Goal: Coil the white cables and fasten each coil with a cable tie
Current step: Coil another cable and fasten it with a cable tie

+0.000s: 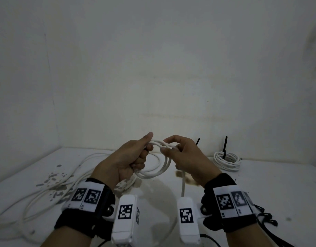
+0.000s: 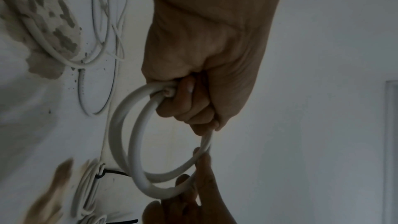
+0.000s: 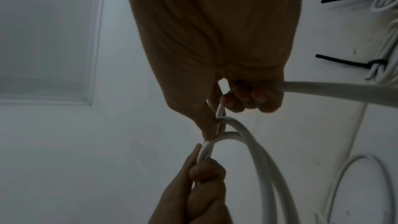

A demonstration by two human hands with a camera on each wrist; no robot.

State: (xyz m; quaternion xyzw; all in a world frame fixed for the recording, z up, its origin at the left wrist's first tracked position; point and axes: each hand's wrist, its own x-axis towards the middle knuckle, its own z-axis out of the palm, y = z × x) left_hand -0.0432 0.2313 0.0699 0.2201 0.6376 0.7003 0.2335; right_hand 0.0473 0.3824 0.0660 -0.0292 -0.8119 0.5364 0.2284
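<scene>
Above the table, my left hand [image 1: 145, 147] grips a small coil of white cable [image 1: 159, 169] at its top, fingers curled round two loops [image 2: 120, 134]. Just to its right, my right hand [image 1: 167, 146] pinches the same cable [image 3: 220, 110] where it joins the coil. The cable's free length [image 3: 344, 91] leaves my right fist and drops to the table [image 1: 183, 184]. A finished coil [image 1: 226, 160] bound with a black cable tie [image 1: 225, 147] lies at the back right. A second black tie [image 1: 197, 141] sticks up behind my right hand.
Loose white cables [image 1: 64, 177] sprawl over the left side of the white table [image 1: 278, 193], which has chipped grey patches [image 1: 53, 177] and a brown stain [image 1: 189, 180]. A plain wall stands close behind the table.
</scene>
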